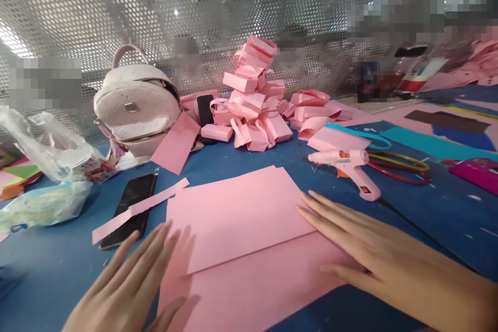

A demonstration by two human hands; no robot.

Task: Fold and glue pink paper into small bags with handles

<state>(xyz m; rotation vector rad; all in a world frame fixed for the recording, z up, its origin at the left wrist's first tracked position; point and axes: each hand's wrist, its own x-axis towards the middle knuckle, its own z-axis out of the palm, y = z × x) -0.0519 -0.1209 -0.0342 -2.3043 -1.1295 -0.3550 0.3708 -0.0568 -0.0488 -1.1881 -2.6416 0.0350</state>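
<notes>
Sheets of pink paper (237, 218) lie on the blue table in front of me, the upper one covering part of a lower sheet (257, 285). At the left edge of the paper is my left hand (128, 280), fingers stretched out and holding nothing. My right hand (361, 244) rests with its fingertips on the right edge of the upper sheet, fingers extended. A narrow pink paper strip (140, 210) lies across a dark phone (134, 192), left of the sheets. Beyond my right hand sits a pink glue gun (350, 166) on its side.
A tall pile of pink paper boxes (252, 98) stands at the back, beside a white backpack (136, 98). Plastic bags (50, 202) lie at the left. Blue paper (436, 142), coiled strips (400, 163) and a magenta object (478, 174) are at the right. The glue gun's cord (424, 236) runs toward the right.
</notes>
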